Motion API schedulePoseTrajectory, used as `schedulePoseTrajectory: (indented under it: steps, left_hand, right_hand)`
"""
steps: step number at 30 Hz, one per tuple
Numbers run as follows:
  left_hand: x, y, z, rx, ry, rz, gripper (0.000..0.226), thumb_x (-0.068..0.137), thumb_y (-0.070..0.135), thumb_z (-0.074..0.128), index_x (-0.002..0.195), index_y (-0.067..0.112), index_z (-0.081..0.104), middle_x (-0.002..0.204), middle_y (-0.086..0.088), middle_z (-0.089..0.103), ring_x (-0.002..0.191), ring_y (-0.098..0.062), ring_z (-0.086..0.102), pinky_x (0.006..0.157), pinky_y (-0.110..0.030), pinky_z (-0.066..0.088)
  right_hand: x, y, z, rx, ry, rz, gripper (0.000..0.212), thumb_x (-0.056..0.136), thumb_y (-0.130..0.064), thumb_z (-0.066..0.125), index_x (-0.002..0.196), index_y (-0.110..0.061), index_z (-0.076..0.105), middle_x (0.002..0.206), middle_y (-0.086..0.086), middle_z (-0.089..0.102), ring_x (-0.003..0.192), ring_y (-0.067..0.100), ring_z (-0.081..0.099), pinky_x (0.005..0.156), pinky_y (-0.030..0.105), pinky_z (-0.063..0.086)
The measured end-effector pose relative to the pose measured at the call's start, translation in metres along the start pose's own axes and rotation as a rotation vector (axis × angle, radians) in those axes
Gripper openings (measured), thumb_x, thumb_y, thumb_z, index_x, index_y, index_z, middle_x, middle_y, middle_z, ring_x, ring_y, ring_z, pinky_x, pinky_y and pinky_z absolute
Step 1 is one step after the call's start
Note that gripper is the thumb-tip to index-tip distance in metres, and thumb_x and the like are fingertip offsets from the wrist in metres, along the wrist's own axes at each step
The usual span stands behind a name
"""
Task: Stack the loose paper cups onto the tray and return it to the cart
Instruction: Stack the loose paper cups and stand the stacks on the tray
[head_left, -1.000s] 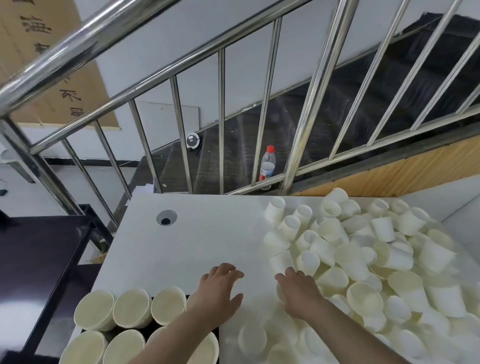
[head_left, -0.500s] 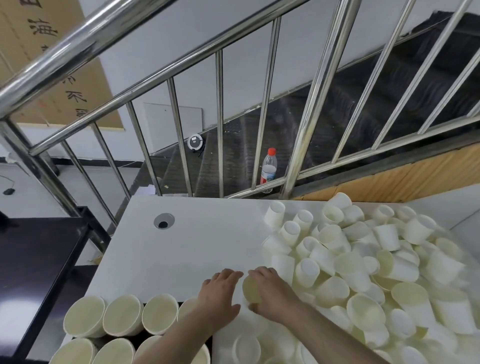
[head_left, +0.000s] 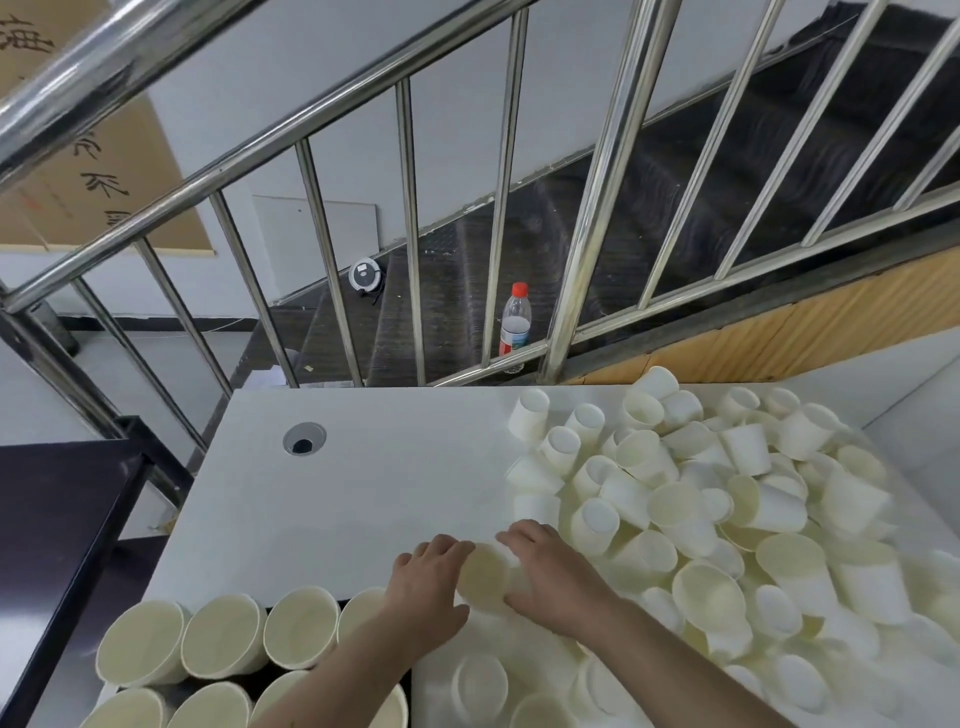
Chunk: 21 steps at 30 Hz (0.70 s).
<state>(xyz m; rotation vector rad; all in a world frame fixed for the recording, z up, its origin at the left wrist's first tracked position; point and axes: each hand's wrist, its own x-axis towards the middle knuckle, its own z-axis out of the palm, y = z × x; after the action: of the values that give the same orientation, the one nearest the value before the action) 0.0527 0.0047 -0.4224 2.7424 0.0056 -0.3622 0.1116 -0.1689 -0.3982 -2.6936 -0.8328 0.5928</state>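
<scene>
A big heap of loose white paper cups (head_left: 717, 499) covers the right half of the white table (head_left: 374, 467). My right hand (head_left: 550, 571) grips one cup (head_left: 485, 574) lying on its side, mouth turned left. My left hand (head_left: 428, 587) touches that cup's rim with its fingers spread and lightly bent. Just left of my hands, at the table's near left corner, upright cups (head_left: 223, 642) stand packed in rows on a dark tray (head_left: 350, 605), which is mostly hidden under them and my left forearm.
A dark cart surface (head_left: 57, 525) stands left of the table. A steel stair railing (head_left: 582, 218) runs behind the table, with a plastic bottle (head_left: 515, 325) on the stairs beyond. A round cable hole (head_left: 304, 439) sits in the table's far left.
My right hand picked a cup from the heap's edge and carried it left. My left hand came up to meet it. The camera tilted slightly.
</scene>
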Motion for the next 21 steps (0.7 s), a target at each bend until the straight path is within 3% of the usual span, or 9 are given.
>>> schedulePoseTrajectory:
  steps: [5, 10, 16, 19, 21]
  left_hand:
    - [-0.001, 0.015, 0.003, 0.018, -0.004, 0.006, 0.067, 0.084, 0.034, 0.058, 0.144, 0.030, 0.028, 0.142, 0.008, 0.033, 0.126, -0.015, 0.039, 0.102, -0.028, 0.029]
    - [-0.001, 0.028, 0.006, 0.021, -0.011, 0.006, 0.066, 0.084, 0.033, 0.057, 0.144, 0.029, 0.029, 0.144, 0.005, 0.029, 0.130, -0.018, 0.035, 0.104, -0.030, 0.028]
    - [0.004, 0.042, 0.007, 0.072, -0.041, -0.011, 0.068, 0.085, 0.033, 0.056, 0.145, 0.028, 0.024, 0.148, 0.002, 0.023, 0.135, -0.020, 0.028, 0.107, -0.032, 0.025]
    - [0.007, 0.044, 0.009, 0.096, -0.046, -0.023, 0.069, 0.086, 0.030, 0.056, 0.146, 0.028, 0.022, 0.151, 0.002, 0.019, 0.138, -0.021, 0.023, 0.109, -0.034, 0.025]
    - [0.009, 0.045, 0.011, 0.100, -0.047, -0.026, 0.069, 0.087, 0.028, 0.056, 0.147, 0.028, 0.022, 0.152, 0.002, 0.017, 0.139, -0.021, 0.021, 0.109, -0.035, 0.025]
  right_hand:
    - [-0.032, 0.029, -0.028, -0.072, 0.149, 0.192, 0.047, 0.094, -0.041, 0.050, 0.138, -0.024, 0.044, 0.133, -0.007, 0.045, 0.121, 0.015, 0.047, 0.088, 0.031, 0.046]
    - [-0.051, 0.049, -0.034, -0.139, 0.008, 0.331, 0.052, 0.091, -0.052, 0.051, 0.135, -0.023, 0.048, 0.134, -0.003, 0.049, 0.117, 0.018, 0.055, 0.089, 0.032, 0.045]
    - [-0.057, 0.056, -0.022, -0.123, -0.043, 0.349, 0.034, 0.089, -0.024, 0.050, 0.122, -0.020, 0.056, 0.124, -0.001, 0.055, 0.105, 0.021, 0.059, 0.075, 0.030, 0.043]
    - [-0.056, 0.056, -0.021, -0.104, 0.000, 0.340, 0.018, 0.087, -0.012, 0.046, 0.100, -0.017, 0.059, 0.108, -0.001, 0.057, 0.095, 0.021, 0.060, 0.064, 0.027, 0.038]
    - [-0.055, 0.056, -0.024, -0.075, 0.072, 0.327, 0.019, 0.087, -0.012, 0.044, 0.097, -0.017, 0.059, 0.104, -0.002, 0.056, 0.093, 0.021, 0.059, 0.063, 0.027, 0.037]
